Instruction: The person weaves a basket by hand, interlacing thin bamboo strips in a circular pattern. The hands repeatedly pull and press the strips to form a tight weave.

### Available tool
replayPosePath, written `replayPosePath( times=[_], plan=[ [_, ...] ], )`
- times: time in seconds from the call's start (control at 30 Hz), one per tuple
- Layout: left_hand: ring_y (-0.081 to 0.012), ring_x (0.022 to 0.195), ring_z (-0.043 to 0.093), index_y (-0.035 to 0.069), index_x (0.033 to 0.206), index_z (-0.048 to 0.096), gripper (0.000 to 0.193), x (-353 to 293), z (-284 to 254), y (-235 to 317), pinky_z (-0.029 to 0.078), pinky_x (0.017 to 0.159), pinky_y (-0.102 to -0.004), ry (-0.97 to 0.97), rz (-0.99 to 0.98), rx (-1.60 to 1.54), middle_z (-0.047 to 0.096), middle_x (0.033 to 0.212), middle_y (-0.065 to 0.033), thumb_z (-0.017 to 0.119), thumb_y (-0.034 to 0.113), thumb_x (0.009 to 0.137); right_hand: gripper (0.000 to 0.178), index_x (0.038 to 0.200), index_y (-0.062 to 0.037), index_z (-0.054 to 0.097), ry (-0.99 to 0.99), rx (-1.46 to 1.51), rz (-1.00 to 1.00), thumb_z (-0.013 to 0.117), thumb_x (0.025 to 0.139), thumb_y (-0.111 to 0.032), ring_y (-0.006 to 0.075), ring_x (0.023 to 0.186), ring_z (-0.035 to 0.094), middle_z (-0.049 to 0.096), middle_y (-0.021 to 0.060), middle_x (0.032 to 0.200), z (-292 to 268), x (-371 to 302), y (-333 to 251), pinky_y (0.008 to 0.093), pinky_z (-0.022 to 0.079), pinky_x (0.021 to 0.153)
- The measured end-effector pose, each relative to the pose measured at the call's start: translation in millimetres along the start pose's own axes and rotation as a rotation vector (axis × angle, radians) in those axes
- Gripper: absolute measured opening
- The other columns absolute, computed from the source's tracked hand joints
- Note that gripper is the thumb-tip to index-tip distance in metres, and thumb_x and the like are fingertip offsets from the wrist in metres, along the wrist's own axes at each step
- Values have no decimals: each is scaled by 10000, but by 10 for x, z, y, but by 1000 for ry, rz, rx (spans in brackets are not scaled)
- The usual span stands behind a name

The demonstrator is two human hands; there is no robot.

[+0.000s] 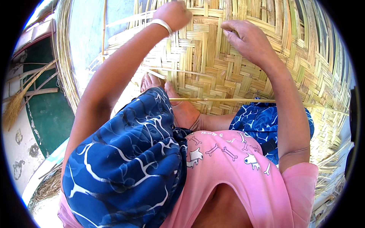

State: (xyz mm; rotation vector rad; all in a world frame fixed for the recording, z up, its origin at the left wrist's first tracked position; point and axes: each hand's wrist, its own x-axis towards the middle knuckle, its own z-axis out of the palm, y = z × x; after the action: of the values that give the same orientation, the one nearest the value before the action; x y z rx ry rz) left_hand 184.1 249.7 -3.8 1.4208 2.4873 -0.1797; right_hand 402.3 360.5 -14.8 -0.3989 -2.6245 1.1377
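Note:
A large woven mat (207,45) of flat pale yellow-green strips, apparently bamboo, spreads before me. Over its far left part my left hand (173,16) is closed in a fist, with a white bangle at the wrist. Its fingertips are hidden, so what it grips, if anything, does not show. My right hand (249,40) hovers over or rests on the weave farther right. Its fingers are bent, thumb and forefinger apart, with nothing seen between them. Loose strip ends (125,21) stick out of the weave beside my left hand.
A long thin strip (228,100) crosses the mat near my bare foot (186,114). Unwoven strips (330,41) fan out along the right edge. At left lie a straw broom (15,108), sticks and a green floor patch (51,117). Dry fibre scraps (49,186) lie lower left.

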Motion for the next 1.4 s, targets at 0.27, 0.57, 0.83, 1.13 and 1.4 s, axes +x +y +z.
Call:
replayPosePath(
  times=[0.27, 0.57, 0.83, 1.13, 1.4],
  plan=[
    [-175, 568, 609, -18, 787, 563, 177, -472, -729, 799, 476, 529, -310, 107, 348, -840, 600, 620, -116, 560, 131, 883, 252, 1083, -41, 626, -155, 489, 229, 583, 878, -183, 210, 937, 634, 670, 116, 965, -119, 39, -279, 332, 482, 838],
    [-110, 671, 627, 4, 932, 547, 180, -323, -1027, 1084, 499, 596, -211, 29, 139, -1506, 647, 816, -74, 540, 184, 926, 304, 1143, -4, 565, -285, 1216, 221, 579, 911, -199, 152, 989, 601, 647, 67, 1021, -162, -66, -551, 291, 454, 902],
    [-86, 689, 615, 85, 881, 582, 135, -241, -1058, 496, 489, 611, -188, 63, 64, -1413, 651, 801, -25, 622, 214, 889, 304, 1125, -62, 586, -310, 948, 249, 528, 942, -299, 96, 771, 600, 633, 11, 822, -261, -15, -333, 247, 467, 730],
    [-176, 709, 656, 73, 871, 597, 93, -506, -919, -158, 514, 617, -275, -299, 166, -1271, 660, 770, -59, 602, 165, 878, 267, 1151, -29, 584, -167, 401, 168, 518, 923, -152, 89, 661, 553, 584, 16, 749, -272, -29, -123, 245, 474, 633],
    [-273, 733, 638, 31, 997, 659, 227, -657, -507, 55, 504, 688, -346, -196, 401, -253, 665, 835, -142, 588, 219, 892, 254, 1076, -93, 635, -194, 6, 50, 569, 872, -229, 369, 788, 611, 642, 188, 826, -202, -66, -67, 438, 476, 682]
  ],
)
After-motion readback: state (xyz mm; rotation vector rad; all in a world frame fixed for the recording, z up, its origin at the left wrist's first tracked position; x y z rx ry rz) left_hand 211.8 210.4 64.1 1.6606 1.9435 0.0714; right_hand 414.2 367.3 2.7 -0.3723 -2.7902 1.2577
